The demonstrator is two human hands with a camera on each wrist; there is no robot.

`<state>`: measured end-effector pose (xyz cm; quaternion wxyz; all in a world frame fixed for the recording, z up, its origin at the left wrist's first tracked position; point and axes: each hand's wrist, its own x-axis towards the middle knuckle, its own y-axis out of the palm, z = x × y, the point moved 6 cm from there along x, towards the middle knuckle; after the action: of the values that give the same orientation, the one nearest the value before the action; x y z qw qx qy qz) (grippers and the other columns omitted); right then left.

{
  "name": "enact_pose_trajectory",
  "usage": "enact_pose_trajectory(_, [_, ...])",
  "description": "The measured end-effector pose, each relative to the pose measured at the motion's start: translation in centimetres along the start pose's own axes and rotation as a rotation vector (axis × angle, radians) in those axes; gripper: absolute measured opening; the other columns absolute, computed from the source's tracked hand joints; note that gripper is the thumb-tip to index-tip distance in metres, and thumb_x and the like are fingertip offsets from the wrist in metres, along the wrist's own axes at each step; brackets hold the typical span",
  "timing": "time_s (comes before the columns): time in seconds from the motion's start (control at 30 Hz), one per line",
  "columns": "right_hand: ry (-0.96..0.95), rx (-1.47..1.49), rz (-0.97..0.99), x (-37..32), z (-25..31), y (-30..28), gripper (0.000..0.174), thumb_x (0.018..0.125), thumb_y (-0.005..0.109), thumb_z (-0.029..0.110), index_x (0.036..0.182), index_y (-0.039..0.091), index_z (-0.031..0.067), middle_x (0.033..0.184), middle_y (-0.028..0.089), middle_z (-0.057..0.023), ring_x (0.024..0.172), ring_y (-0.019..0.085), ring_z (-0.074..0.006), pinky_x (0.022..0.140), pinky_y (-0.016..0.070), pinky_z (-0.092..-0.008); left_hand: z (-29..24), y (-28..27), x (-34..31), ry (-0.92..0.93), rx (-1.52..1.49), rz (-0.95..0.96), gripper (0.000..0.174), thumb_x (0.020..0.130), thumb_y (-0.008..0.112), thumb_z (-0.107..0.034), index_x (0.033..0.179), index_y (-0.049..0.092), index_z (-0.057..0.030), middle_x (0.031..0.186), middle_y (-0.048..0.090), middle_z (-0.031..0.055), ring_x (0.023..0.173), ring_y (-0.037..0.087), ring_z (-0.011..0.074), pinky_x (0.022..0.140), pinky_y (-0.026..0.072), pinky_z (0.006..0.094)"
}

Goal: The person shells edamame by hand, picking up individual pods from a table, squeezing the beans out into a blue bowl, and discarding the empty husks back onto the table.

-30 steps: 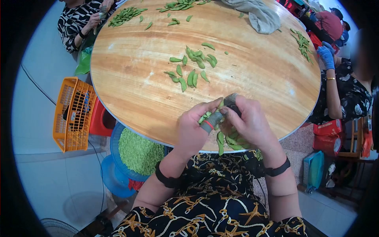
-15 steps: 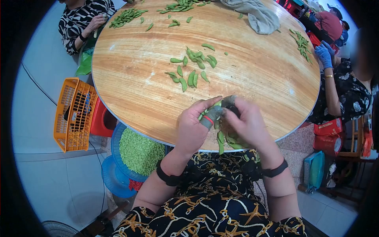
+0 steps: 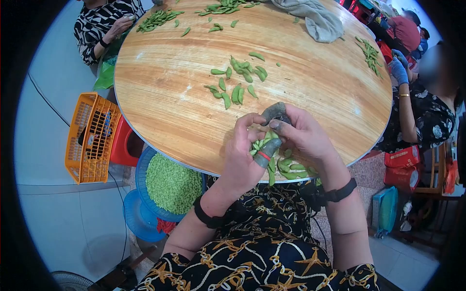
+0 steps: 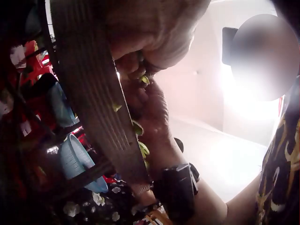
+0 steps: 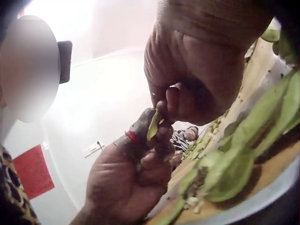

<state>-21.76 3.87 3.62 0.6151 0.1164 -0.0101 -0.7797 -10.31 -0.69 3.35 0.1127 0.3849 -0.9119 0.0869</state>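
Note:
My left hand [image 3: 242,160], its thumb in a grey cover with a red band, cups loose green beans [image 3: 257,145] in its palm. Between that thumb and fingers sits a green edamame pod [image 5: 153,125]. At the pod's tip, the bent fingers of my right hand [image 3: 308,136] pinch it; this hand's thumb and index finger wear dark covers. Below the hands, several edamame pods [image 3: 293,173] lie at the near edge of the round wooden table [image 3: 165,97]. In the left wrist view my hands are dark, and the table edge hides part of them.
More pods [image 3: 238,68] lie mid-table, with heaps farther off. A grey cloth [image 3: 323,24] lies at the far side. Down left stand a blue basket of shelled beans [image 3: 172,186] and an orange crate [image 3: 92,140]. People sit left and right of the table.
My left fingers have lifted and spread away from the thumb, so the beans in the palm show more. The right hand's covered index finger has risen, uncovering more pods below.

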Motion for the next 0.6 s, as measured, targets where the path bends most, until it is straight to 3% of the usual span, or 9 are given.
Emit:
enact_pose_trajectory(0.07, [0.025, 0.141, 0.042, 0.1, -0.1, 0.2, 0.015, 0.089, 0.055, 0.018, 0.096, 0.056, 0.0047, 0.061, 0.043, 0.0069, 0.048, 0.035, -0.0017, 0.042, 0.0258, -0.0175, -0.1, -0.2, 0.0, 0.005, -0.069, -0.023, 0.047, 0.08, 0.064, -0.006, 0.12, 0.041, -0.0001, 0.097, 0.061, 0.0096, 0.086, 0.06, 0.0133, 0.073, 0.0474, 0.0246])
enact_pose_trajectory(0.13, [0.046, 0.253, 0.048, 0.0, -0.5, 0.4, 0.013, 0.089, 0.055, 0.016, 0.096, 0.056, 0.0049, 0.059, 0.043, 0.0069, 0.045, 0.033, -0.0015, 0.04, 0.0241, -0.0172, -1.7, -0.1, 0.2, 0.233, 0.179, 0.058, 0.036, 0.081, 0.062, -0.004, 0.114, 0.048, -0.0001, 0.097, 0.063, 0.0109, 0.087, 0.061, 0.0153, 0.075, 0.048, 0.0261])
enact_pose_trajectory(0.23, [0.111, 0.45, 0.011, -0.3, -1.0, 1.1, 0.01, 0.088, 0.054, 0.012, 0.094, 0.055, 0.005, 0.057, 0.043, 0.0066, 0.04, 0.032, -0.0015, 0.037, 0.0221, -0.0169, -2.0, -0.3, 0.0, 0.293, 0.187, 0.025, 0.031, 0.078, 0.058, 0.001, 0.108, 0.056, -0.0063, 0.095, 0.064, 0.0109, 0.082, 0.065, 0.0202, 0.071, 0.0494, 0.0276])
enact_pose_trajectory(0.37, [0.137, 0.529, -0.036, 0.0, -0.9, 1.4, 0.007, 0.087, 0.053, 0.009, 0.092, 0.055, 0.0043, 0.057, 0.045, 0.0054, 0.04, 0.034, -0.0016, 0.037, 0.0233, -0.0166, -1.4, -0.6, -0.1, 0.305, 0.095, 0.026, 0.031, 0.078, 0.057, 0.003, 0.109, 0.054, -0.0043, 0.095, 0.062, 0.008, 0.08, 0.063, 0.0168, 0.068, 0.0489, 0.0253])
enact_pose_trajectory(0.43, [0.118, 0.503, -0.05, 0.2, -0.6, 1.4, 0.007, 0.087, 0.053, 0.009, 0.091, 0.055, 0.0039, 0.057, 0.045, 0.0052, 0.041, 0.035, -0.0014, 0.037, 0.0238, -0.0166, 1.6, -1.0, -0.2, -0.148, -0.321, -0.069, 0.027, 0.08, 0.052, 0.005, 0.106, 0.052, -0.004, 0.092, 0.059, 0.0051, 0.072, 0.058, 0.0128, 0.06, 0.0458, 0.0213])
enact_pose_trajectory(0.47, [0.053, 0.386, -0.104, 0.2, 0.0, 1.2, 0.007, 0.086, 0.054, 0.009, 0.091, 0.055, 0.0036, 0.058, 0.046, 0.0049, 0.042, 0.036, -0.0013, 0.038, 0.0246, -0.0166, 1.4, -1.2, -0.1, -0.149, -0.322, -0.071, 0.027, 0.08, 0.052, 0.005, 0.106, 0.052, -0.004, 0.092, 0.059, 0.0051, 0.072, 0.058, 0.0128, 0.06, 0.0458, 0.0213])
enact_pose_trajectory(0.53, [-0.008, 0.267, -0.156, 0.3, 0.9, 1.0, 0.008, 0.086, 0.055, 0.009, 0.091, 0.055, 0.0032, 0.059, 0.047, 0.0045, 0.044, 0.037, -0.0013, 0.039, 0.0253, -0.0167, 2.3, -0.4, -0.1, -0.465, -0.877, 0.018, 0.025, 0.081, 0.046, 0.006, 0.104, 0.05, -0.0044, 0.09, 0.055, 0.0033, 0.067, 0.05, 0.0081, 0.054, 0.0392, 0.0167])
enact_pose_trajectory(0.6, [-0.108, 0.032, -0.132, 0.5, 2.0, 1.0, 0.01, 0.085, 0.055, 0.008, 0.093, 0.056, 0.0022, 0.061, 0.048, 0.0044, 0.046, 0.038, -0.0016, 0.04, 0.0273, -0.017, 2.5, -0.4, -0.2, -0.507, -0.927, 0.099, 0.025, 0.081, 0.042, 0.006, 0.102, 0.051, -0.0045, 0.087, 0.055, 0.0045, 0.065, 0.048, 0.0071, 0.053, 0.0354, 0.0146])
